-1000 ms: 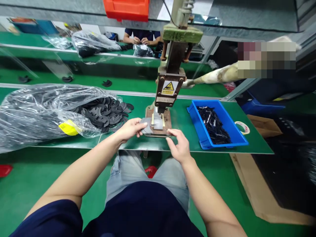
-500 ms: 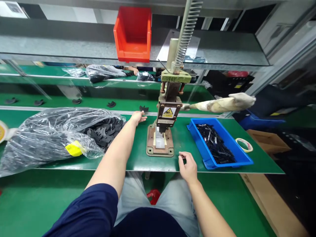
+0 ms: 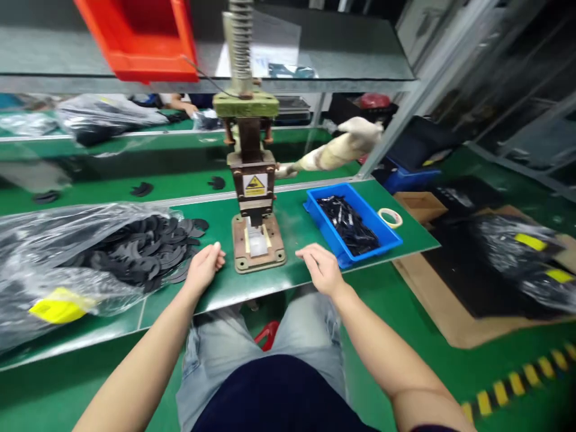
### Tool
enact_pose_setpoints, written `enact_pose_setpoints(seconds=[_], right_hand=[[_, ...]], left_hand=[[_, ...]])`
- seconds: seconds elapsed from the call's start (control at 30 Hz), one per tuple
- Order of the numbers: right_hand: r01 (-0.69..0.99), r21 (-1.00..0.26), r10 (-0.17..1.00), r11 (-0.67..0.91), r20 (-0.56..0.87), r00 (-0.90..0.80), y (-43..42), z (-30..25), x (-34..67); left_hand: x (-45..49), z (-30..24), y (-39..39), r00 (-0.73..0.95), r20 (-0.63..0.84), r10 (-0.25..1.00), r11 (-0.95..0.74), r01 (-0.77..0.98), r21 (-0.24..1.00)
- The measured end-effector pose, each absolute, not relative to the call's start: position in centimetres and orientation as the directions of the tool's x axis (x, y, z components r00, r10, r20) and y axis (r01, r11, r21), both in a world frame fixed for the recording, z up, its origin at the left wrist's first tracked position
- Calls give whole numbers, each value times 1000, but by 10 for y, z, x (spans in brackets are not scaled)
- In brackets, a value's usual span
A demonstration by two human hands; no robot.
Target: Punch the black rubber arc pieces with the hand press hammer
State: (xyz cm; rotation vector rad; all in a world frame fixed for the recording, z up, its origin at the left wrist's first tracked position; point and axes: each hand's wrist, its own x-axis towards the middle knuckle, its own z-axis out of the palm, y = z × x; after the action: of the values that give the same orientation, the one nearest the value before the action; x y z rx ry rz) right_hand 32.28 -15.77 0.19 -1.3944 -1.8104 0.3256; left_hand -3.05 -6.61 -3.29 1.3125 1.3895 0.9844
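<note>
My left hand (image 3: 205,268) is at the bench's near edge, fingers curled in and nothing visible in them. It lies just right of a heap of black curved pieces (image 3: 148,249) spilling from a clear plastic bag (image 3: 27,240). My right hand (image 3: 321,268) hovers over the bench between the press and a blue bin (image 3: 391,243), its fingers loosely stretched to the left, with nothing visible in them. Between both hands stands a hand press (image 3: 254,162) with a pale block (image 3: 257,240) on its base. Black narrow parts (image 3: 348,225) fill the bin.
The press's wrapped lever (image 3: 337,153) juts right. Behind runs a green strip (image 3: 180,180) with several black curved pieces. A red bin (image 3: 153,54) sits on the shelf above. A tape roll (image 3: 389,218) lies right of the blue bin. Across the bench another person's hand (image 3: 189,108) shows.
My left hand has drawn back from the black piece on the far strip to the near edge beside the heap. My right hand's fingers have straightened. The view has swung right.
</note>
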Motion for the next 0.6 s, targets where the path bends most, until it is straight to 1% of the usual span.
enact_pose_setpoints(seconds=[0.07,0.13,0.23,0.3,0.37,0.43,0.6], right_hand=[[750,-609,919,258,394,3,-146,20,350],[813,-572,937,110,332,107,-129,36,386],[869,-476,956,-137,167,243,-105,52,441],[884,-388,954,-260,38,297,-92,57,466],[894,-300,942,-332,-65,328,-82,57,480],[901,-228,929,-368,-131,346,-74,54,484],[912,-95,904,-398,-210,373,-62,47,477]], left_hand=[[-35,-36,-76,73,-71,995,49,270,962],[-35,-36,-80,88,-54,995,24,304,952],[-30,-35,-83,60,-33,998,10,352,936],[-28,-35,-85,75,-21,997,-9,372,928],[-28,-36,-86,102,-22,995,-17,367,930],[-29,-39,-86,105,-30,994,-10,363,932],[-27,-44,-81,39,-27,999,11,374,928]])
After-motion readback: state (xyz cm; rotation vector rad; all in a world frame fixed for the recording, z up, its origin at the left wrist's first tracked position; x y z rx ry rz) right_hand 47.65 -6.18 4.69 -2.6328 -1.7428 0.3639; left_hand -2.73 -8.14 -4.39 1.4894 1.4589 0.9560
